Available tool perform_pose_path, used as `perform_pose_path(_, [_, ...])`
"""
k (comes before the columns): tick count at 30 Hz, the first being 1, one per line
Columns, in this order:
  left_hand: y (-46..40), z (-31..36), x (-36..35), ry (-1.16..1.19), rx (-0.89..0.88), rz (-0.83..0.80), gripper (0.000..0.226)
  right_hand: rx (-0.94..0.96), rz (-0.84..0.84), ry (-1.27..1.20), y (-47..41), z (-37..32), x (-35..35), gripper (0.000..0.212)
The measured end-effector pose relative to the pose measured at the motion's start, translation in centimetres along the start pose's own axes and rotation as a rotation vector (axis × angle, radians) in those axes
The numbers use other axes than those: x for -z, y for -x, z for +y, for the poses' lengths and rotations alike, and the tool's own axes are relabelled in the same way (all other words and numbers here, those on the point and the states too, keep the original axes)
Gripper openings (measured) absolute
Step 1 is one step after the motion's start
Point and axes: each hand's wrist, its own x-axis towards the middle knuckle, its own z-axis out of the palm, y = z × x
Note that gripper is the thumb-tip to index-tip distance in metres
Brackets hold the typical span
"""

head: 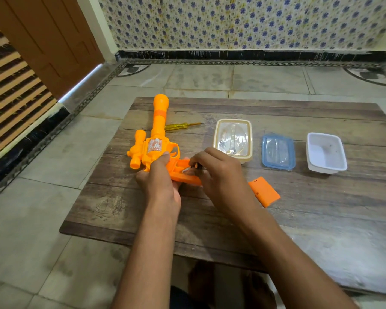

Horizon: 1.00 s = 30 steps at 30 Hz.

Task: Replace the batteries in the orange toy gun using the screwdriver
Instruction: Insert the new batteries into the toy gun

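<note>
With the orange battery cover (264,192) already lying off on the counter (321,210) and the screwdriver (183,126) set aside, the toy gun (153,141) is being gripped by the left hand (158,175) while a battery (191,169) is being pinched at the open grip by the right hand (216,175), so closing and screwing appear to be left.

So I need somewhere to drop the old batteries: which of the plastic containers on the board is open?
The white rectangular plastic tub at far right; the beige-rimmed container has its clear lid on.

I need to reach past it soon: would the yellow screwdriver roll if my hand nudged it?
Probably: the screwdriver has a rounded handle and lies loose on the flat wooden board. It looks light plastic, so slight contact may shift it. The toy gun beside it could stop it.
</note>
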Motion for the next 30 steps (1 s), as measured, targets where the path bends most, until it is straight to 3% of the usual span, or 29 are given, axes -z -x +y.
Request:
perform_pose_path(4, [-0.2, -0.4, -0.2, -0.018, -0.012, -0.004, 0.034, 0.0, 0.045, 0.013, -0.1, -0.2, 0.6, 0.03])
perform_pose_path(9, [-0.2, -0.6, -0.1, -0.05, -0.047, -0.006, 0.039, -0.032, 0.133, 0.063, -0.3, 0.0, 1.2, 0.014])
perform_pose_path(13, [-0.3, -0.8, -0.1, -0.06, -0.051, 0.0, 0.039, 0.017, 0.077, 0.109, -0.4, 0.2, 0.7, 0.032])
perform_pose_path(20, [-0.6, -1.0, 0.0, -0.07, -0.063, 0.007, 0.041, -0.005, 0.107, 0.067, -0.6, -0.1, -0.1, 0.039])
perform_pose_path(27, [-0.3, -1.0, 0.0, -0.082, -0.091, 0.009, 0.057, -0.028, 0.143, 0.025, -0.8, -0.1, -0.7, 0.036])
perform_pose_path(30, [-0.3, -0.9, 0.1, -0.088, -0.085, 0.002, 0.054, -0.032, 0.16, 0.028, -0.7, 0.0, -0.6, 0.023])
